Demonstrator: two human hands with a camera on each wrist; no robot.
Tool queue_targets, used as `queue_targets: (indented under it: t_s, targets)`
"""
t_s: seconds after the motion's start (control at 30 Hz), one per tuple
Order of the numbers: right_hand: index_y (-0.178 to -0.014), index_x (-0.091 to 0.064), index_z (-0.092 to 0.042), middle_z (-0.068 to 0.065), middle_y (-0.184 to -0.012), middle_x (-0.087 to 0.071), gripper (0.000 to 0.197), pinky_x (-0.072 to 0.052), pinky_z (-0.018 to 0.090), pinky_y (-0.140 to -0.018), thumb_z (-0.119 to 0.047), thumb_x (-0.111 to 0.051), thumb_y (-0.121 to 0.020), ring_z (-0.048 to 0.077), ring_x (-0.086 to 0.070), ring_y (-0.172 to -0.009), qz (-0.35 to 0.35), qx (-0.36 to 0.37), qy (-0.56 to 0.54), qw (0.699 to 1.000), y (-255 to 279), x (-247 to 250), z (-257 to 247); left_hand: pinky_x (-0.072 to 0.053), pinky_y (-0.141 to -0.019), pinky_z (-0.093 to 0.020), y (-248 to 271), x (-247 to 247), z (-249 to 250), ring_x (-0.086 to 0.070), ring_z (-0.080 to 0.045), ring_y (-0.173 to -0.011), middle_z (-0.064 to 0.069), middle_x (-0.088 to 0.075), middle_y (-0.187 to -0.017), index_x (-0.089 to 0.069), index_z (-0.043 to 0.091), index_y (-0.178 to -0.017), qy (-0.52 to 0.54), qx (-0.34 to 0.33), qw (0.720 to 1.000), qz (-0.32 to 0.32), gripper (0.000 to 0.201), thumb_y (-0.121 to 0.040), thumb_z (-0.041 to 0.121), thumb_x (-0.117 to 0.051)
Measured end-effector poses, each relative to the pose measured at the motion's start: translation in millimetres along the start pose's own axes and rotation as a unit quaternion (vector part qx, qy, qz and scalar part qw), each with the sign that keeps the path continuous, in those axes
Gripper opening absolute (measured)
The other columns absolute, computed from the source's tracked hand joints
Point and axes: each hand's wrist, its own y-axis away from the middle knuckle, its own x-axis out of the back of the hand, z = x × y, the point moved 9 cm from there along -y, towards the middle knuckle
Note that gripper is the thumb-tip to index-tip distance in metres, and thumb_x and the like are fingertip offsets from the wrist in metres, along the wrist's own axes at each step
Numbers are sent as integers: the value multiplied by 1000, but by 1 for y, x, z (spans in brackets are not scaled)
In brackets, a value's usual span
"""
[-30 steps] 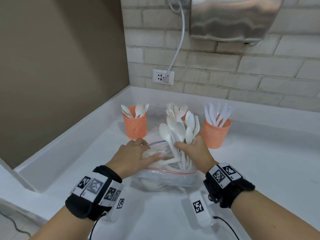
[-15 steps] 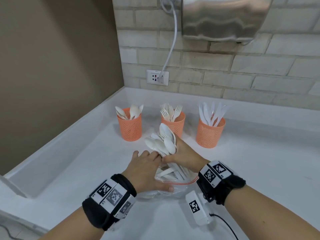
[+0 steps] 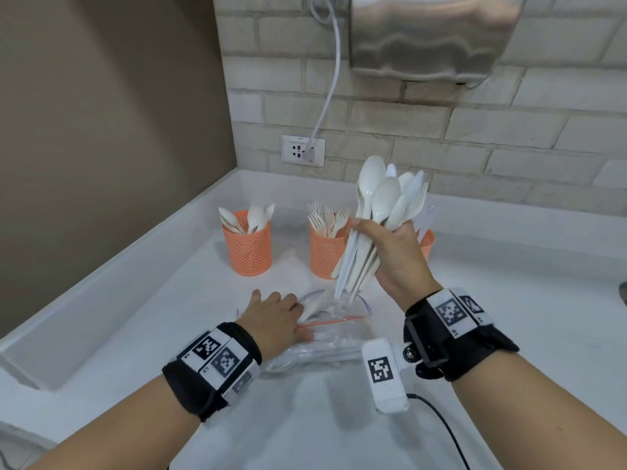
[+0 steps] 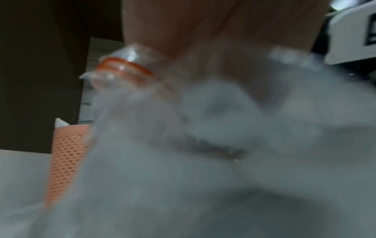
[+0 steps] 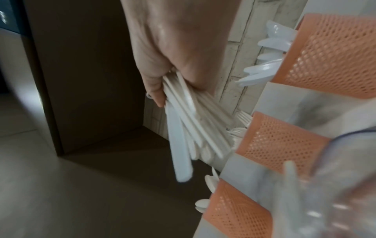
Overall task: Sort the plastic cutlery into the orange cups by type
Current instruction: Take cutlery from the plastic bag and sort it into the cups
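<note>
My right hand grips a bunch of white plastic cutlery, mostly spoons with a fork among them, heads up, lifted above the clear zip bag. The handles fan out below my right hand. My left hand lies on the bag and presses it to the counter; more cutlery shows inside the bag. Three orange mesh cups stand behind: the left cup with spoons, the middle cup with forks, and the right cup with knives, mostly hidden by my right hand.
A white counter runs into a corner, with a brown wall on the left and brick tiles behind. A wall socket with a white cord and a steel hand dryer hang above the cups.
My right hand has pulled the bunch of cutlery up out of the bag and to the right. My left hand has stayed on the bag, holding it down.
</note>
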Motion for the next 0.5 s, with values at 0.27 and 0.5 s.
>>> queue_targets:
  t_s: [0.27,0.5]
  targets:
    - [-103,-61,-3,9,-74,-61,20,-55,29,-68,1,-61,-83,22,-61,-73,-18,-105,-29,994,19,1,34,-31,-106,-29,32,83,-22,-39,-13,-126,1,-42,-135,-51,21,-127,421,-58,852,307,71,-84,63,-14]
    - [-117,-60,-6,3,-81,-72,32,-59,29,-78,-24,-58,-90,17,-70,-86,-114,-125,-24,985,39,-53,31,-56,-86,-36,17,80,23,-66,-23,-102,-14,-65,-115,-47,19,-128,817,-147,556,42,56,-82,50,-56]
